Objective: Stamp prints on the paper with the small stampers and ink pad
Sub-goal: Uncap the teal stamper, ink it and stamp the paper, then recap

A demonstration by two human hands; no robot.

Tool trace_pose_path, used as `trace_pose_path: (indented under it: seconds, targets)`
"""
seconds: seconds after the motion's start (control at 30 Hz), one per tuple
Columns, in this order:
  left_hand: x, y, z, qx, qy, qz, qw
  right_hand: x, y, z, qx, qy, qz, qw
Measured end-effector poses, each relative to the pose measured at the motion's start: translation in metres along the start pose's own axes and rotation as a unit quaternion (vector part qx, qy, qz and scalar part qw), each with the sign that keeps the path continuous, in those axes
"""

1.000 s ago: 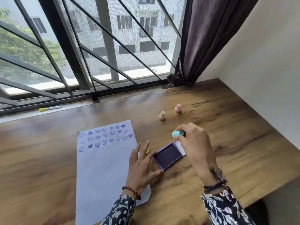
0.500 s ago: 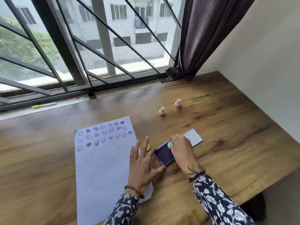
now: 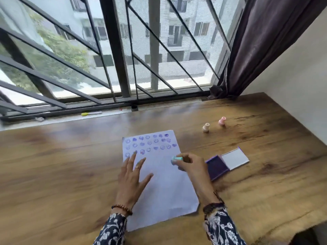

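Note:
A white sheet of paper (image 3: pixel 164 188) lies on the wooden table, with rows of purple smiley and heart prints across its top part. My left hand (image 3: pixel 131 175) rests flat on the sheet's left side, fingers spread. My right hand (image 3: pixel 192 167) holds a small teal stamper (image 3: pixel 177 159) over the paper's right edge, just below the prints. The open purple ink pad (image 3: pixel 216 167) sits right of the paper, its lid (image 3: pixel 235 159) folded back. A cream stamper (image 3: pixel 206 127) and a pink stamper (image 3: pixel 221 121) stand farther back on the right.
A window with black bars runs along the table's far edge, and a yellow-capped pen (image 3: pixel 91 113) lies on the sill. A dark curtain (image 3: pixel 256 50) hangs at the back right. A white wall (image 3: pixel 300 82) borders the table's right side.
My right hand lifted the teal stamper off the ink pad and carried it left over the paper. My left hand shifted left onto the sheet. The camera view turned left.

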State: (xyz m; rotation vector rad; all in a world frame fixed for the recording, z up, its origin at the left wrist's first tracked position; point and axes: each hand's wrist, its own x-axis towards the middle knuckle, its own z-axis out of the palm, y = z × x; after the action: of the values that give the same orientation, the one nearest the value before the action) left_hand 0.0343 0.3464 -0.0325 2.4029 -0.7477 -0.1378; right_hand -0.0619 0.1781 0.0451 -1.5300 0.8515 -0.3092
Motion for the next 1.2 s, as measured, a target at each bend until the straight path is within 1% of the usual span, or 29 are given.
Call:
trace_pose_path:
  seconds: [0.07, 0.13, 0.2, 0.27, 0.37, 0.5, 0.6, 0.7, 0.93, 1.07, 1.2]
  targets:
    - [-0.001, -0.033, -0.021, 0.022, 0.001, -0.045, 0.999, -0.009, 0.005, 0.034, 0.054, -0.038, 0.027, 0.997]
    - [0.001, -0.059, -0.037, 0.053, -0.004, -0.078, 0.996, -0.013, 0.008, 0.069, 0.041, -0.058, 0.036, 0.997]
    - [0.004, -0.075, -0.044, 0.069, -0.032, -0.101, 0.992, -0.01, 0.008, 0.1, -0.013, -0.051, 0.016, 0.999]
    - [0.005, -0.082, -0.046, 0.064, -0.06, -0.116, 0.989, -0.004, 0.006, 0.124, -0.091, -0.033, -0.02, 0.995]
    - [0.006, -0.083, -0.046, 0.057, -0.089, -0.125, 0.987, 0.004, 0.006, 0.148, -0.211, 0.001, -0.084, 0.974]
    - [0.003, -0.08, -0.048, 0.084, -0.106, -0.101, 0.986, 0.008, 0.01, 0.162, -0.294, 0.013, -0.127, 0.947]
    - [0.001, -0.078, -0.05, 0.089, -0.119, -0.094, 0.984, 0.011, 0.011, 0.167, -0.341, 0.004, -0.148, 0.928]
    - [0.001, -0.079, -0.05, 0.097, -0.129, -0.095, 0.982, 0.01, 0.011, 0.173, -0.401, -0.008, -0.171, 0.9]
    - [0.002, -0.08, -0.048, 0.1, -0.129, -0.091, 0.982, 0.016, 0.008, 0.18, -0.496, -0.032, -0.185, 0.848]
    - [0.001, -0.081, -0.046, 0.097, -0.121, -0.093, 0.983, 0.025, 0.003, 0.183, -0.529, -0.065, -0.178, 0.827]
    - [0.001, -0.082, -0.044, 0.092, -0.118, -0.097, 0.984, 0.031, -0.002, 0.183, -0.556, -0.091, -0.192, 0.803]
